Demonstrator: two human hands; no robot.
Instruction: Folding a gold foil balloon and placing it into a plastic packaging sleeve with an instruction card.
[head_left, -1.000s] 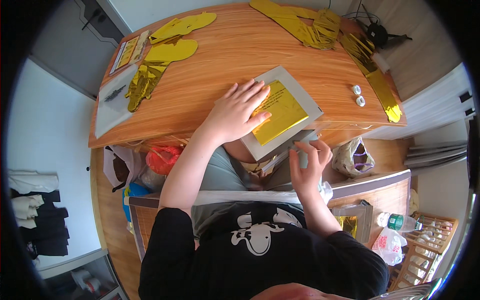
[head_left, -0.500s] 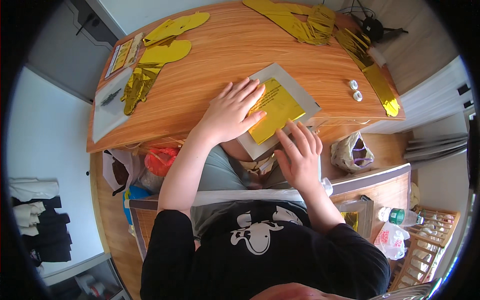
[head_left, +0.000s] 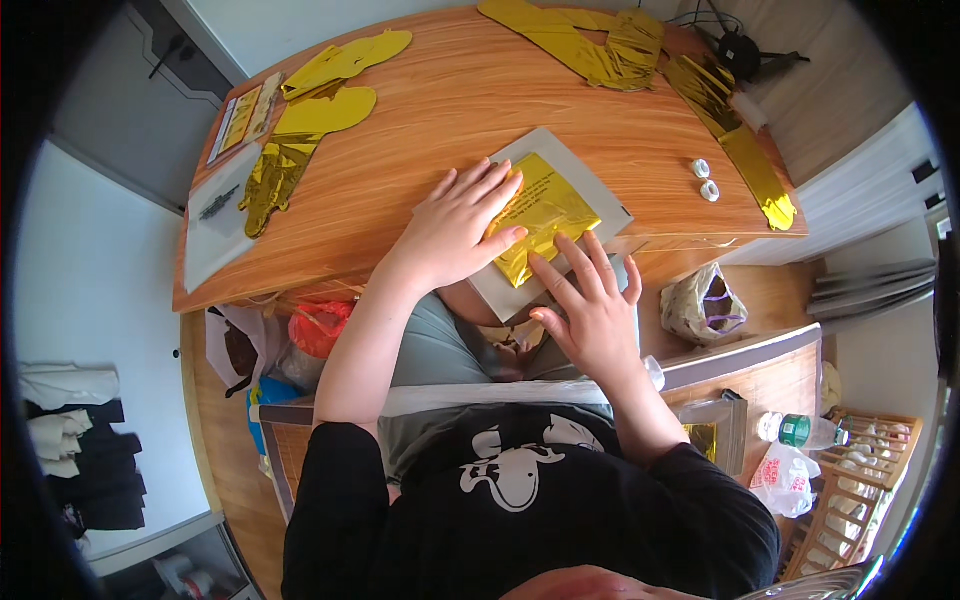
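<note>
A folded gold foil packet [head_left: 556, 205] with dark print lies on a flat grey sheet [head_left: 598, 190]. That sheet sits at an angle, and its near corner sticks out past the table's edge over my lap. My left hand [head_left: 462, 222] rests flat on the foil's left side, fingers stretched out and thumb on its lower part. With fingers spread, my right hand [head_left: 592, 310] touches the foil's lower right edge with its fingertips. Small wrinkles show in the foil near those fingertips. Neither hand grips anything.
Gold foil shapes lie at the table's left [head_left: 325, 110], back [head_left: 630, 50] and right [head_left: 755, 170]. Two small white rolls [head_left: 709, 190] sit on the right. A clear sleeve [head_left: 215, 230] lies far left. Bags [head_left: 703, 303] stand below; a bottle [head_left: 808, 432] lies behind on the right.
My right hand has moved left, bringing its fingertips further onto the foil. The foil's lower part looks more wrinkled. My left hand stays flat in place.
</note>
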